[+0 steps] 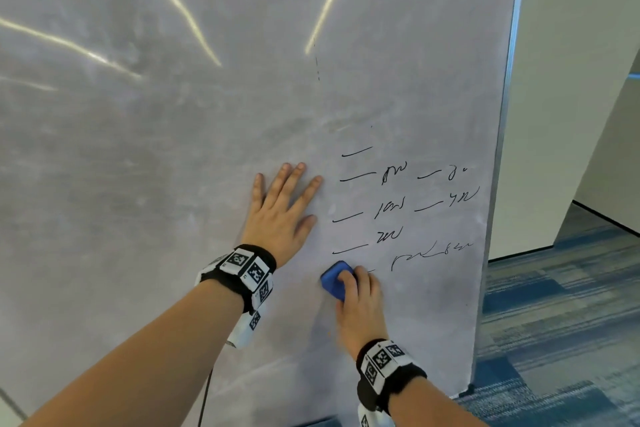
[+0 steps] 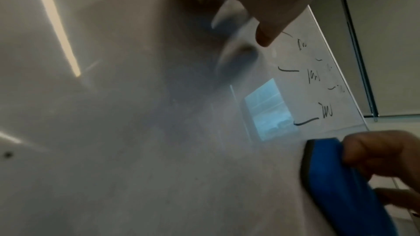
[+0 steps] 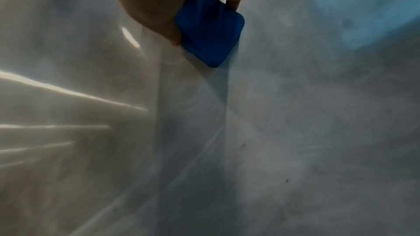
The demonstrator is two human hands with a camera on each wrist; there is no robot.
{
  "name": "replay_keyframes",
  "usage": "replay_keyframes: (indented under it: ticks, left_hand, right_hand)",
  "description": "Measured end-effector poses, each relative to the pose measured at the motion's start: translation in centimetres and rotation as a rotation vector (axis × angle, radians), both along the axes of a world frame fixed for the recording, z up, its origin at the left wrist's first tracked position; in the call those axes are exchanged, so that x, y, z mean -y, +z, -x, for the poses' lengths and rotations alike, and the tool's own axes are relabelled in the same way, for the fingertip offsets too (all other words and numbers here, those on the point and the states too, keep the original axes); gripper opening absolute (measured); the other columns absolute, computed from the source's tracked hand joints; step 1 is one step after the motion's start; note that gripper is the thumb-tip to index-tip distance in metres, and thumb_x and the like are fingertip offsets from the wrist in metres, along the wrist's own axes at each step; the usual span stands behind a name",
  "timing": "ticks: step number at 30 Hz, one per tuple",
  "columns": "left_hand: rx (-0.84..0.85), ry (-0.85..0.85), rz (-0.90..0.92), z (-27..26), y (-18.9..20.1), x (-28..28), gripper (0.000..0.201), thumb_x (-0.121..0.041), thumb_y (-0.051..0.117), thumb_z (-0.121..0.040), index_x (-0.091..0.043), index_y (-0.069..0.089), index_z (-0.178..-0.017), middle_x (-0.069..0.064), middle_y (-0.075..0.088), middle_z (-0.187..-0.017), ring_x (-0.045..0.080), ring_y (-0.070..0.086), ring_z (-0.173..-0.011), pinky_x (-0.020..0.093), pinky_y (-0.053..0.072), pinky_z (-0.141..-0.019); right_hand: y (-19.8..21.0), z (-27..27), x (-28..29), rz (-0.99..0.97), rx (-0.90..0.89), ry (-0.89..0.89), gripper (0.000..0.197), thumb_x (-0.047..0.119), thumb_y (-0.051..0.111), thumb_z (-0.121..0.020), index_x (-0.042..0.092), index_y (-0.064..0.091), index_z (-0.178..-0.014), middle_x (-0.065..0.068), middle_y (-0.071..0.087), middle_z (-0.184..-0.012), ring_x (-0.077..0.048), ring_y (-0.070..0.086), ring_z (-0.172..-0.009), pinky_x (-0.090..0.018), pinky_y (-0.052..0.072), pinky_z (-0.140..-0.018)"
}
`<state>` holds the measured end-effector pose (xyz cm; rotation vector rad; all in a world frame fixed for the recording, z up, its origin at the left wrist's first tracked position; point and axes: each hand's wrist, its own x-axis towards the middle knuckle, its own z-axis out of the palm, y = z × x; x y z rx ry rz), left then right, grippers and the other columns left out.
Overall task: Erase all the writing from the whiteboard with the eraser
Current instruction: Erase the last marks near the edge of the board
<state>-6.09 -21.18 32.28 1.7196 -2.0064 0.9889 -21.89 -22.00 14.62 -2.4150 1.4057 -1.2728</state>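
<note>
A large upright whiteboard [image 1: 173,149] fills the head view, smeared grey. Black writing [image 1: 405,208] in several short rows sits near its right edge; a thin dotted line [image 1: 311,28] runs higher up. My right hand [image 1: 360,291] grips a blue eraser [image 1: 335,279] and holds it against the board just below the lowest row. My left hand [image 1: 284,208] lies flat on the board with fingers spread, left of the writing. In the left wrist view the eraser [image 2: 336,177] shows its dark felt edge on the board below the writing [image 2: 318,96]. The right wrist view shows the eraser [image 3: 209,30] under my fingers.
The board's metal right edge [image 1: 502,149] stands beside a pale wall [image 1: 571,80]. Blue striped carpet [image 1: 554,322] covers the floor at the lower right. Bright light reflections [image 1: 173,0] streak the upper board.
</note>
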Motion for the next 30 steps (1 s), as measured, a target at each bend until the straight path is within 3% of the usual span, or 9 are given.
replay_keyframes:
  ticks: [5, 10, 15, 18, 21, 27, 30]
  left_hand:
    - [-0.041, 0.021, 0.061, 0.8, -0.5, 0.5, 0.057, -0.038, 0.036, -0.092, -0.026, 0.024, -0.147, 0.004, 0.017, -0.154, 0.025, 0.011, -0.143, 0.05, -0.005, -0.113]
    - [-0.087, 0.066, 0.083, 1.0, -1.3, 0.9, 0.058, -0.038, 0.034, -0.092, -0.028, 0.02, -0.148, 0.002, 0.013, -0.156, 0.015, -0.007, -0.145, 0.047, -0.013, -0.114]
    - [-0.082, 0.076, 0.081, 0.8, -1.4, 1.0, 0.059, -0.041, 0.032, -0.092, -0.03, 0.016, -0.148, -0.003, 0.01, -0.156, 0.013, -0.008, -0.145, 0.044, -0.014, -0.114]
    - [-0.091, 0.079, 0.093, 1.0, -1.5, 1.1, 0.059, -0.04, 0.033, -0.092, -0.029, 0.018, -0.148, -0.002, 0.013, -0.156, 0.014, -0.006, -0.145, 0.045, -0.013, -0.114]
    - [-0.097, 0.083, 0.092, 1.0, -1.6, 1.1, 0.06, -0.041, 0.033, -0.091, -0.029, 0.018, -0.149, -0.001, 0.014, -0.156, 0.014, -0.006, -0.145, 0.046, -0.013, -0.114]
    - [-0.1, 0.107, 0.09, 0.8, -1.7, 1.3, 0.061, -0.042, 0.032, -0.091, -0.029, 0.018, -0.148, 0.0, 0.017, -0.156, 0.012, -0.009, -0.144, 0.044, -0.015, -0.114]
    - [-0.097, 0.109, 0.093, 0.8, -1.7, 1.4, 0.061, -0.043, 0.031, -0.09, -0.029, 0.018, -0.148, 0.0, 0.018, -0.156, 0.011, -0.01, -0.144, 0.044, -0.015, -0.114]
  right_hand:
    - [0.0, 3.9, 2.3, -0.058, 0.146, -0.114, 0.066, -0.005, 0.069, -0.059, 0.01, 0.04, -0.116, -0.021, 0.05, -0.12, -0.035, 0.041, -0.104, -0.051, 0.047, -0.089]
    - [0.5, 2.6, 1.5, -0.09, 0.136, -0.051, 0.067, 0.001, 0.074, -0.058, 0.011, 0.041, -0.115, -0.018, 0.05, -0.118, -0.033, 0.044, -0.101, -0.047, 0.051, -0.084]
    - [1.1, 6.3, 3.5, -0.132, 0.215, -0.104, 0.065, -0.006, 0.068, -0.06, 0.011, 0.041, -0.116, -0.021, 0.048, -0.121, -0.033, 0.042, -0.102, -0.047, 0.046, -0.091]
    - [2.0, 9.5, 5.3, -0.256, 0.332, -0.198, 0.058, -0.011, 0.064, -0.068, 0.0, 0.045, -0.121, -0.024, 0.042, -0.13, -0.039, 0.037, -0.117, -0.045, 0.036, -0.099]
    - [2.2, 9.7, 5.5, -0.296, 0.385, -0.254, 0.055, -0.006, 0.064, -0.074, 0.0, 0.043, -0.125, -0.021, 0.039, -0.136, -0.037, 0.033, -0.124, -0.04, 0.033, -0.102]
    - [1.8, 7.2, 3.6, -0.213, 0.292, -0.065, 0.051, 0.006, 0.07, -0.071, 0.004, 0.049, -0.117, -0.016, 0.046, -0.126, -0.033, 0.042, -0.11, -0.039, 0.038, -0.097]
    - [2.6, 9.8, 5.6, -0.268, 0.336, -0.178, 0.054, 0.0, 0.068, -0.072, 0.001, 0.047, -0.122, -0.02, 0.044, -0.128, -0.037, 0.041, -0.116, -0.041, 0.036, -0.1]
